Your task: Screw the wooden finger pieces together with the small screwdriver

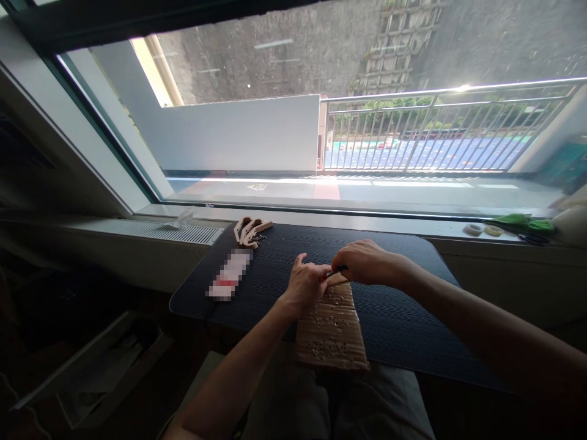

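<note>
The right hand (364, 261) hides most of a dark tool (341, 268) in its grip, so the tool's kind is unclear. The left hand (307, 284) covers part of the wood piece (338, 280) and a far corner of the cardboard (332, 333), whose specks are too small to identify. Blocky blur masks a pale item (232, 275) on the worktop (394, 318). Both forearms (481, 321) run out of view; shade obscures the box (117, 360) at left.
</note>
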Motion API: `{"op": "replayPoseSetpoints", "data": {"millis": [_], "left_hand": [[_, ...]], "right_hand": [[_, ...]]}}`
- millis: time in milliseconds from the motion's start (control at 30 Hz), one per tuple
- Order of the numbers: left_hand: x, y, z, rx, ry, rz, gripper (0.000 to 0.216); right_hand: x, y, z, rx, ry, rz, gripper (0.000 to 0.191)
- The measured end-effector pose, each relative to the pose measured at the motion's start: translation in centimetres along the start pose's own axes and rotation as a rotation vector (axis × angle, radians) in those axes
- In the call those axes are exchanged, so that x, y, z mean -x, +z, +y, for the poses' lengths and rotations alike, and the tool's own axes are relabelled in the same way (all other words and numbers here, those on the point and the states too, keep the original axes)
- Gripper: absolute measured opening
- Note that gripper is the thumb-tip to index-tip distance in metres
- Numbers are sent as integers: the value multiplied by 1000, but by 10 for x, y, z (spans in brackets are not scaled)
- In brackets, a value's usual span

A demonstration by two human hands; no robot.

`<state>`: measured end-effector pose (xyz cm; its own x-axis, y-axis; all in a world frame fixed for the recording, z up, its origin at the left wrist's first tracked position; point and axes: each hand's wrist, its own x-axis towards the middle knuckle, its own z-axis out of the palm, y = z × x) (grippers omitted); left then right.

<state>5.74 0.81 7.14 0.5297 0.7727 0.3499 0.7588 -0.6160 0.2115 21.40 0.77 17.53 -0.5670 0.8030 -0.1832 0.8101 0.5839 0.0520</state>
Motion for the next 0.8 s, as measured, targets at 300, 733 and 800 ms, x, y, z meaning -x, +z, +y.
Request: {"op": "replayPoseSetpoints", "data": {"millis": [300,733,800], "left_hand": [[-2,1,0,-9,-45,-29,10],[-10,-16,-3,-25,16,-131,15],[-11,-20,-5,-24,30,-127,13]], "right_hand": [[-20,-28,-25,160,-68,-120,21],[-30,-21,-24,195,-134,-126,17],[-30,-22,-24,196,-126,-131,17]]}}
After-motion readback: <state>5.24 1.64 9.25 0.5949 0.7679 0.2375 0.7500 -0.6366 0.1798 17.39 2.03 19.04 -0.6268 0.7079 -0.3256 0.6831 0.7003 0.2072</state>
